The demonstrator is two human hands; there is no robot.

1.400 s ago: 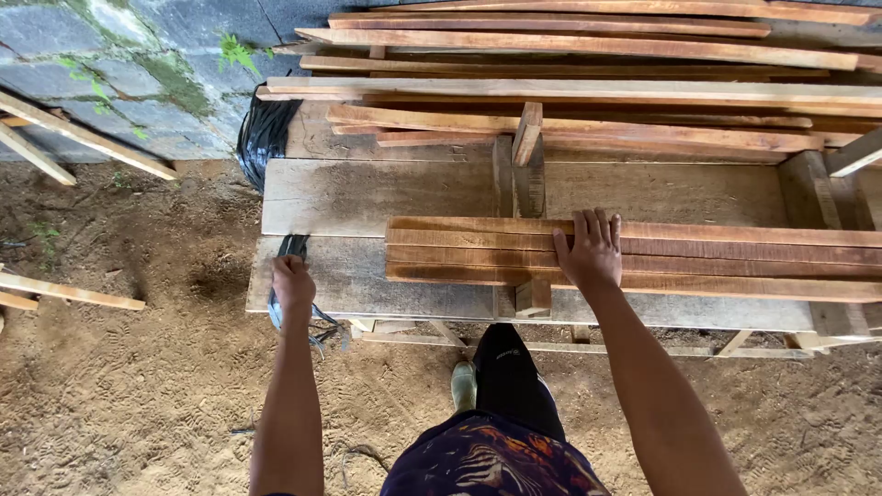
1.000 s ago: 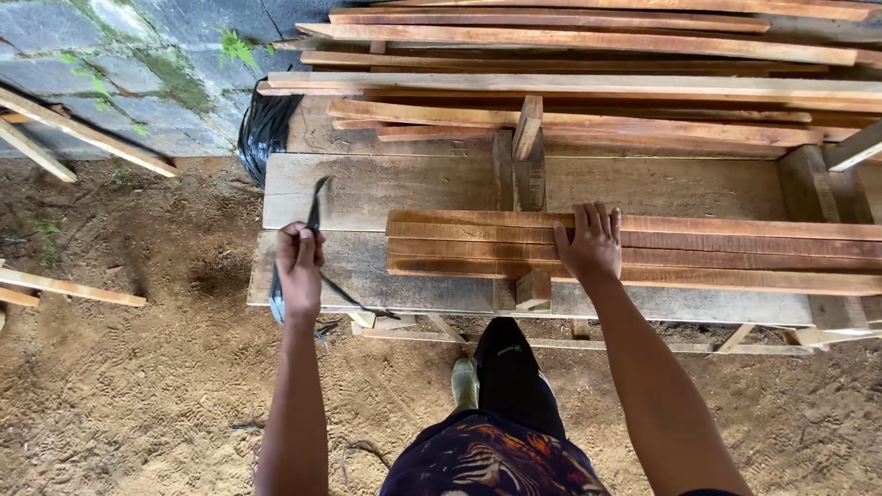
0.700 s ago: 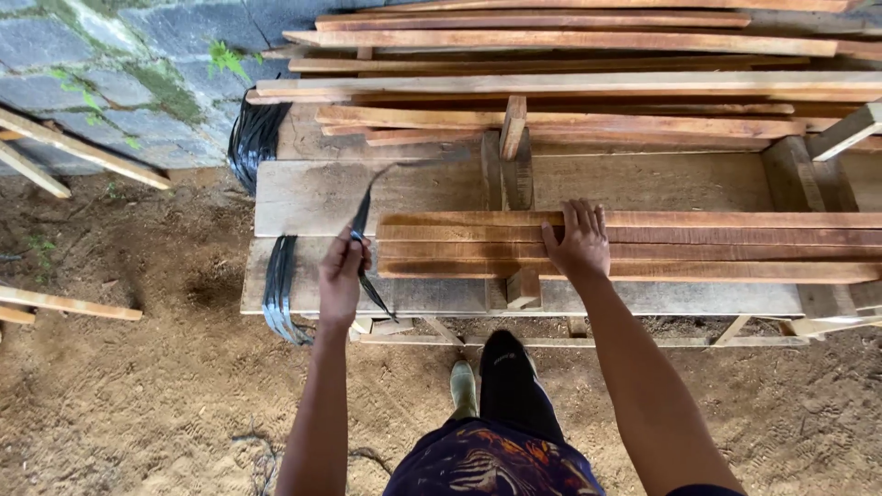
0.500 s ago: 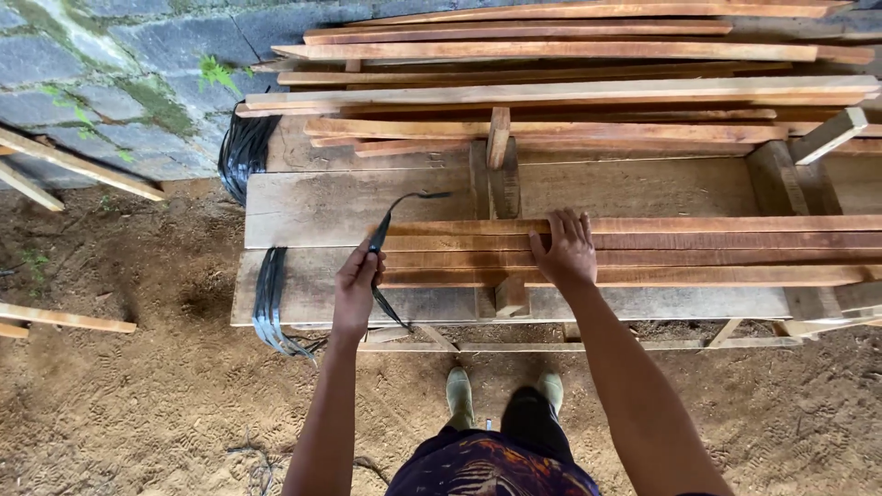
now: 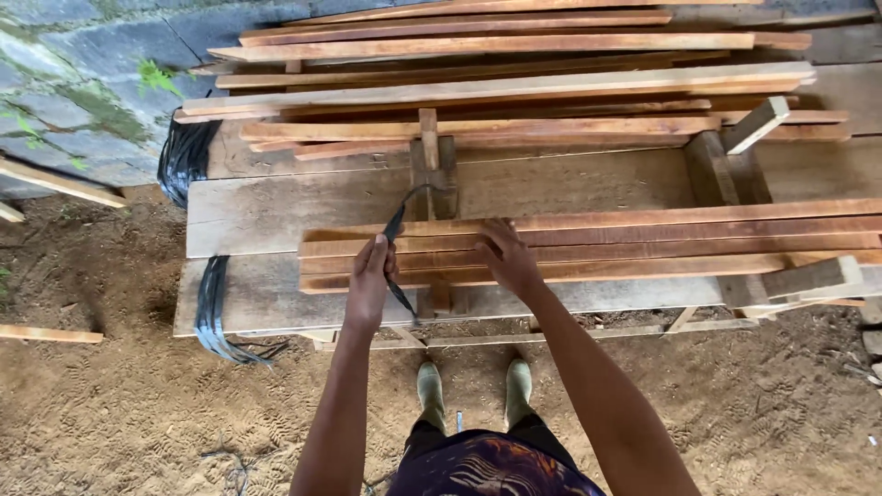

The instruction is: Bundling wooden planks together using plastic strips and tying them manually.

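Note:
My left hand (image 5: pixel 370 276) is closed around a thin black strap (image 5: pixel 397 220) that arches up over the near stack of reddish wooden slats (image 5: pixel 643 243). The strap's lower end hangs below my fist. My right hand (image 5: pixel 507 259) rests flat on the same stack, fingers spread, just right of the strap. The slats lie on a rough plank bench (image 5: pixel 276 207).
A larger pile of long slats (image 5: pixel 514 83) lies across the back of the bench. A bundle of black straps (image 5: pixel 213 308) hangs over the bench's left front edge, with more at the back left (image 5: pixel 184 156). Sandy ground, loose slats (image 5: pixel 55 182) at left, my green boots (image 5: pixel 473 390) below.
My left hand picked a black strap from the bench's left end and carried it right to the slat stack. My right hand stayed on the slats. The view shifted right.

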